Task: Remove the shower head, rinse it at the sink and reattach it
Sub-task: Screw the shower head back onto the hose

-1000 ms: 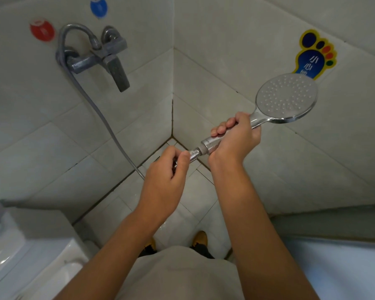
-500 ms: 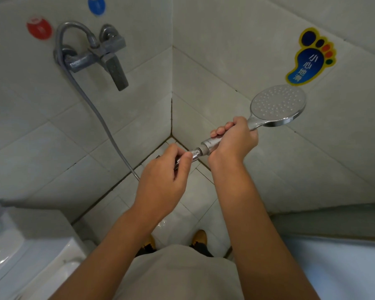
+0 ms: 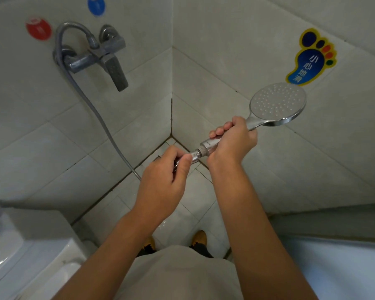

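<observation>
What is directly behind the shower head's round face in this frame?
Behind the shower head is the tiled wall, with the blue foot-shaped sticker just above; the head's rim hides the sticker's heel. The right hand covers most of the handle.

Light: dim, soft, even, greyish cast on the wall tiles (image 3: pixel 214 50).
Shadows: faint, soft beneath the faucet (image 3: pixel 108 61); the floor corner is darker.
Glare: small bright glints on the chrome rim of the shower head (image 3: pixel 278 103) and the white toilet (image 3: pixel 20 256).
Distortion: wide-angle, tile lines bow toward the edges.
Focus: centre fairly sharp, edges soft.
</observation>
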The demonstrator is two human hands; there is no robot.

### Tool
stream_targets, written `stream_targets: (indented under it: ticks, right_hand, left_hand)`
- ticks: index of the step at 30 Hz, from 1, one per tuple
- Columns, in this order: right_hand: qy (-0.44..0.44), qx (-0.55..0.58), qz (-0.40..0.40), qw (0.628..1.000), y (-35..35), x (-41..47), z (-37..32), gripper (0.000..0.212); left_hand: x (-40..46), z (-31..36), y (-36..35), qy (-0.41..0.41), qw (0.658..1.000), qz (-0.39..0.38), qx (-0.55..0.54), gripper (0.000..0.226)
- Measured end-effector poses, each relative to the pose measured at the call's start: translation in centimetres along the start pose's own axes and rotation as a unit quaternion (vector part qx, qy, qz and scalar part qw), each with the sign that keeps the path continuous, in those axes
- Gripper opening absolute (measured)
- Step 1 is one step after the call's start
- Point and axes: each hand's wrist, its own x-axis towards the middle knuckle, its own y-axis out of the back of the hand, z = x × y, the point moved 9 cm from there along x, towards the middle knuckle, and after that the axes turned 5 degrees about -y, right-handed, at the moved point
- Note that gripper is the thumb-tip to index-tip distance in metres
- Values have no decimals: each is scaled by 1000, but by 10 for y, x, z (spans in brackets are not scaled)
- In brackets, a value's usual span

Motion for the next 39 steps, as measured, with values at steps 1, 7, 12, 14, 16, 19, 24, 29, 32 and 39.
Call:
stream_targets:
  ticks: [1,7,12,14,16,19,24,29,32,39]
  right_hand:
    - [3,4,-6,1000,-1,-1,-1,15]
    - [1,10,-18,1000,-5,-1,-2,15]
    - [-11,4,-6,1000,-4,2,1,14]
    - [-13,1,-2,1000,-4,3,2,14]
    - [-12,-3,-1,1000,-4,4,2,14]
    - [-4,-10,-5,1000,-6,3,1,14]
    - [10,-14,-13,1000,-10,2,-1,13]
    - [17,-20,-8,1000,-10,2,-1,13]
    - [20,-22,-6,1000,-10,2,0,13]
    - [20,-31,-8,999,-10,1,3,12]
  left_hand:
    - [0,-1,0,6,1000,1,-13,19]
    - [-1,-5,-4,35,997,-5,-74,19]
    - [1,-4,-4,19,998,-11,-56,24]
    - [3,-2,-3,5,1000,-9,-24,26]
    - [4,-3,-2,2,1000,-11,-5,29]
    - [4,-5,-1,5,1000,-12,2,31]
    - [5,-8,-1,24,999,2,-24,28]
    - [3,-11,-2,59,996,25,-64,26]
    - [4,-12,-3,68,995,28,-72,30]
    - [5,-12,-2,71,994,22,-75,26]
